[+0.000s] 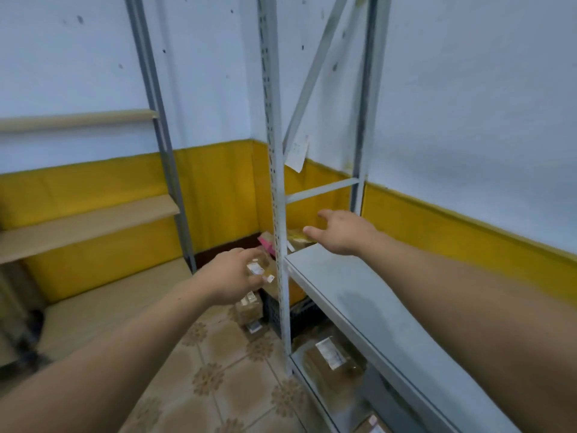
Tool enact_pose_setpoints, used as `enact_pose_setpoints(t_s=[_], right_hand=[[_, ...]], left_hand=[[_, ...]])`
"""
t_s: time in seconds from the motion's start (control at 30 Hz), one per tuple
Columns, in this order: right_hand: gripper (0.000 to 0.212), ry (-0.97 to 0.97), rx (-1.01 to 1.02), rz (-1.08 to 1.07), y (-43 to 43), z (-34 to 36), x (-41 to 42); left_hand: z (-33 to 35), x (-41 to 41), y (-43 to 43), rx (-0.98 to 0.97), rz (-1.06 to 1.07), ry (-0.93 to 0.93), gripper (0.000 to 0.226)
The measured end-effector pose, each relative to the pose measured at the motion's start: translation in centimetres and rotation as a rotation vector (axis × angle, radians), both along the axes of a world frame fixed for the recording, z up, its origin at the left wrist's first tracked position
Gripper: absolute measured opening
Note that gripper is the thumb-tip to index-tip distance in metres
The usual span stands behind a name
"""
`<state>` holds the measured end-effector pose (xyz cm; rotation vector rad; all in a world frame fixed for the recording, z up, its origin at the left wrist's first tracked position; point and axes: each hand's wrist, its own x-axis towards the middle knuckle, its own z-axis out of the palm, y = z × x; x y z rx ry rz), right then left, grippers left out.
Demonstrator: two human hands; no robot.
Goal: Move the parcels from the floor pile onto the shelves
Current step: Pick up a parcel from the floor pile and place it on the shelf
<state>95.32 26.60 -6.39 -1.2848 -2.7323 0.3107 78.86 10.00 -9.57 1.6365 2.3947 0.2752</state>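
- Left hand (235, 275), centre frame, fingers curled round a small parcel (260, 271): brown wrap, white labels. Edges blurred.
- Right hand (342, 234), centre right, released: fingers spread and straight, grasping nothing. It hangs over the far end of the grey shelf (359, 295).
- Yellowish parcel (296, 237) lies at that far end of the shelf, just beyond the right thumb. Cannot tell whether they touch.
- Floor pile in the corner behind the perforated upright (276, 182): pink parcel (266, 245) on top, brown box (249, 312) on the tiled floor (218, 373) below the left hand, black crate (274, 310) just beside it.
- Lower shelf tier, lower right: labelled brown parcel (334, 359); another parcel (371, 425) cut off by the bottom edge.
- Paper slip (298, 154) hangs from the diagonal brace.
- Left of frame: second rack with bare wooden boards (87, 228).
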Motion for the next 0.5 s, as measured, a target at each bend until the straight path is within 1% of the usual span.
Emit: enact_pose_setpoints(t_s=[0.2,0.4,0.5], right_hand=[[0.079,0.015,-0.051,0.060,-0.3,-0.9,-11.8],[0.076,-0.012,-0.091,0.121,2.3,-2.5,-21.7],[0.074,0.003,-0.099,0.146,4.5,-3.3,-26.8]], left_hand=[[-0.6,-10.9,-0.4,-0.038,0.029,0.001,0.068],[-2.1,-19.0,1.3,-0.039,0.065,-0.059,0.066],[-2.2,-23.4,3.5,-0.036,0.080,-0.042,0.066]])
